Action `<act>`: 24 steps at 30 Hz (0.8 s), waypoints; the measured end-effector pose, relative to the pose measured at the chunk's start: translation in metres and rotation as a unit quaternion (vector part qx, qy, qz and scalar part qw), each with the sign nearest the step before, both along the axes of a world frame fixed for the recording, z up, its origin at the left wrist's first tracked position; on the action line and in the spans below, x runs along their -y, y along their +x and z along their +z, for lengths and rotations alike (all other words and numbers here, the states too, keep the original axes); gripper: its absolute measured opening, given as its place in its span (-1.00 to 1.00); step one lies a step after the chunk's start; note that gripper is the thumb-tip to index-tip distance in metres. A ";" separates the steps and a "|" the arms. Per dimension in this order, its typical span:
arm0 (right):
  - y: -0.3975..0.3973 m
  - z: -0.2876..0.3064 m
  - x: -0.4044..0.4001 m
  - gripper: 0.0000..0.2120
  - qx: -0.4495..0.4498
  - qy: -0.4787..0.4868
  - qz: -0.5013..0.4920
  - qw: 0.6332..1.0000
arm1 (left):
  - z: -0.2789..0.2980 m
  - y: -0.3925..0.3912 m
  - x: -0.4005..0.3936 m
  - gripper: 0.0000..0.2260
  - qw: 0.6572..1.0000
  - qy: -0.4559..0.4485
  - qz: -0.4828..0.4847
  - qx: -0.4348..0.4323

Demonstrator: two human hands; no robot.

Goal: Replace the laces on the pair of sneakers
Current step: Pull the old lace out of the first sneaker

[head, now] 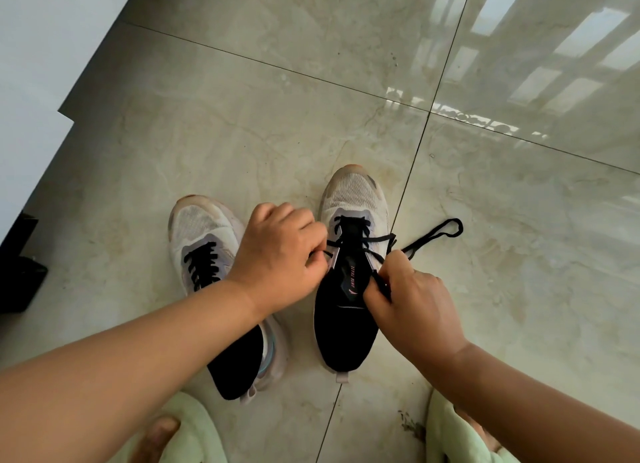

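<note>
Sneakers stand side by side on the glossy tiled floor [242, 92], toes pointing away from the person. The left sneaker [202, 237] is partly hidden: the left forearm crosses its middle, so only the pale toe, a few rows of black lacing and the black heel opening show. The right sneaker [349, 279] is seen more fully, with its black tongue bearing small lettering too fine to read. The left hand [280, 254] is curled into a fist at the inner eyelet edge of the right sneaker, pinching the black lace [367, 244] there; its fingertips are turned under and out of sight. The right hand [412, 310] is closed round the lace's other strand at the outer edge, and a long loop of that lace [436, 235] trails away over the floor to the right. How many eyelets are threaded under the hands cannot be made out. At the bottom edge, pale green slippers [194, 428] are cut off by the frame, as are both forearms. A white wall [34, 47] runs along the left, with a dark object [17, 272] at its foot, only partly in view. Open floor stretches ahead and to the right of the sneakers.
</note>
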State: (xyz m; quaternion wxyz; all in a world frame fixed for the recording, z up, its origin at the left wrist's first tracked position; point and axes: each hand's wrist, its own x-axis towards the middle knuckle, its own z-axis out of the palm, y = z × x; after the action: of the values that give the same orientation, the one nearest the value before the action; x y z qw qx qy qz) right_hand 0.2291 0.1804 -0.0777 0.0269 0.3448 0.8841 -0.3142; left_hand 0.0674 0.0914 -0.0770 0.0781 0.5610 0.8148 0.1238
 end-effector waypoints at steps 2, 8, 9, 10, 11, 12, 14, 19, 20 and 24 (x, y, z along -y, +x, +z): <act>0.003 0.000 0.001 -0.74 -0.010 -0.003 -0.002 1.000 | -0.002 -0.010 0.003 -0.92 0.999 -0.016 0.037 -0.019; 0.006 -0.003 0.001 -0.77 -0.009 0.001 0.003 1.000 | -0.011 -0.044 0.021 -0.88 0.981 -0.108 0.154 -0.053; 0.005 -0.004 0.001 -0.77 -0.006 0.003 0.007 1.000 | -0.011 -0.045 0.023 -0.89 0.978 -0.127 0.157 -0.047; 0.004 -0.004 0.001 -0.77 -0.003 0.003 0.011 1.000 | -0.012 -0.044 0.025 -0.91 0.977 -0.137 0.156 -0.040; 0.004 -0.004 0.001 -0.76 -0.003 0.003 0.013 1.000 | -0.013 -0.042 0.026 -0.93 0.979 -0.135 0.149 -0.032; 0.004 -0.004 0.000 -0.76 -0.004 0.002 0.012 1.000 | -0.012 -0.038 0.026 -0.92 0.983 -0.124 0.135 -0.023; 0.004 -0.002 0.001 -0.75 -0.007 0.000 0.007 1.000 | -0.009 -0.029 0.023 -0.83 0.993 -0.091 0.078 0.005; 0.002 0.001 0.002 -0.73 -0.013 -0.003 0.002 1.000 | 0.003 0.003 0.009 -0.81 0.997 0.004 -0.068 0.037; 0.002 0.002 0.002 -0.71 -0.015 -0.003 0.001 1.000 | 0.003 0.007 0.006 -0.84 0.996 0.013 -0.077 0.032; 0.002 0.003 0.001 -0.69 -0.011 -0.001 0.002 1.000 | 0.003 0.007 0.001 -0.95 0.996 0.010 -0.083 0.019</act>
State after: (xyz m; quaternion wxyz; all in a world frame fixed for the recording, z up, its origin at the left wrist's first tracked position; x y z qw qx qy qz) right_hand 0.2308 0.1790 -0.0744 0.0183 0.3394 0.8847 -0.3190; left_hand 0.0745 0.0909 -0.0740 0.0979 0.6249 0.7626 0.1358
